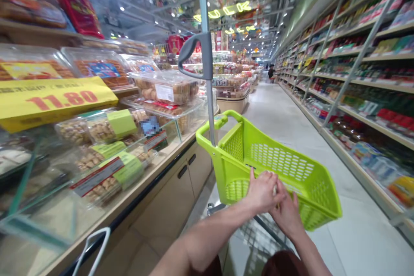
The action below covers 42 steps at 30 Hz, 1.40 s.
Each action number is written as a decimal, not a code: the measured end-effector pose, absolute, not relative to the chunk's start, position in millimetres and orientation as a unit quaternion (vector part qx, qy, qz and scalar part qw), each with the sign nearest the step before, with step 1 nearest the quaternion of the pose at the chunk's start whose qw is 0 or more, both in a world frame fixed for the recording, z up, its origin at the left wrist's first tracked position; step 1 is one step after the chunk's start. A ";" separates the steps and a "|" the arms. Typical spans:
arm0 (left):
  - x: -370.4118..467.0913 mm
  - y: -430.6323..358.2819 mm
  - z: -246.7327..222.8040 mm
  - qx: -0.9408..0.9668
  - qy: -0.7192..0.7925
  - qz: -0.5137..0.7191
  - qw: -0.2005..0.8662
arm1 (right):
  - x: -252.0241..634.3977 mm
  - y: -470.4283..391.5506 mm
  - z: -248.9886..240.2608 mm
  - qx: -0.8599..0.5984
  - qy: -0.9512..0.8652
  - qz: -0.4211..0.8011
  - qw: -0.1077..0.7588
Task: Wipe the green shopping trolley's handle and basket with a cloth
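Observation:
My left hand (263, 190) and my right hand (287, 212) meet in front of the near side of a bright green shopping cart basket (228, 177). The fingers of both hands are curled and press together. A small pale spot shows between them, too little to name; whatever they hold is mostly hidden. My left thumb points up along the basket's upper edge. The basket has perforated walls, and a grey pole (211, 108) with a grey looped handle (208, 56) rises at its left end.
On the left, a display counter (168, 177) holds clear boxes of baked snacks (164, 88) under a yellow price sign (58, 101). Tall stocked shelves (365, 77) line the right. A grey-floored aisle (265, 103) runs between, with a person (271, 73) far along it.

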<state>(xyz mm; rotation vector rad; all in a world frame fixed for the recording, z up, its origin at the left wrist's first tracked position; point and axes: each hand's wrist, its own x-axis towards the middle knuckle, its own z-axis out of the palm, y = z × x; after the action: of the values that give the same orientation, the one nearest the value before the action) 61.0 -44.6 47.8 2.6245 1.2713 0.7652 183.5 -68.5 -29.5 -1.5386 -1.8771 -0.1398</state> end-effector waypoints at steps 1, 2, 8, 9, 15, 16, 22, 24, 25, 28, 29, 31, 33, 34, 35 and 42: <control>61.6 -44.5 46.7 0.867 0.422 0.260 0.059 | 190.6 -70.6 -32.7 -0.585 -0.732 -0.055 0.346; 62.3 -44.1 45.3 0.866 0.423 0.262 0.054 | 197.6 -72.6 -36.0 -0.578 -0.736 -0.059 0.347; 68.9 -36.8 31.1 0.874 0.424 0.237 -0.017 | 221.9 -70.9 -43.5 -0.632 -0.662 -0.089 0.393; 69.5 -35.2 28.7 0.876 0.421 0.232 -0.033 | 221.5 -68.1 -42.7 -0.651 -0.640 -0.098 0.396; 43.5 -15.6 32.7 0.881 0.413 0.213 -0.082 | 213.7 -59.0 -44.5 -0.669 -0.652 -0.160 0.319; 31.5 -9.8 37.8 0.875 0.426 0.216 -0.083 | 214.0 -59.8 -45.8 -0.661 -0.662 -0.170 0.311; -49.9 19.2 79.8 0.789 0.524 0.287 -0.147 | 216.4 -61.8 -49.2 -0.652 -0.671 -0.188 0.299; -60.1 20.5 85.3 0.781 0.534 0.283 -0.155 | 214.1 -60.2 -49.8 -0.657 -0.663 -0.190 0.304; -60.4 19.9 85.1 0.785 0.532 0.278 -0.155 | 212.9 -59.5 -50.2 -0.659 -0.660 -0.190 0.305; -49.2 16.9 76.7 0.802 0.516 0.262 -0.149 | 211.5 -58.3 -51.4 -0.656 -0.663 -0.196 0.302; -44.5 16.6 73.5 0.807 0.512 0.256 -0.146 | 212.0 -58.3 -51.7 -0.652 -0.667 -0.199 0.301; -39.3 18.1 69.8 0.817 0.504 0.244 -0.138 | 214.3 -58.7 -52.0 -0.642 -0.676 -0.208 0.297; -42.8 22.3 71.7 0.831 0.489 0.234 -0.125 | 216.8 -59.6 -51.7 -0.637 -0.681 -0.212 0.294; -48.0 25.1 74.6 0.837 0.480 0.233 -0.118 | 217.6 -60.2 -51.3 -0.638 -0.681 -0.210 0.291; -54.7 28.1 78.4 0.840 0.476 0.235 -0.114 | 218.1 -60.7 -50.8 -0.640 -0.681 -0.208 0.288; -79.7 35.8 90.6 0.813 0.507 0.257 -0.128 | 216.4 -58.4 -52.1 -0.652 -0.664 -0.198 0.309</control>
<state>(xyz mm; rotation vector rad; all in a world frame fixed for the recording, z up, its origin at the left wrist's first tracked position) -79.7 35.8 90.6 2.7846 1.7364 0.8798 216.4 -58.4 -52.1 -1.7220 -1.7532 -0.5222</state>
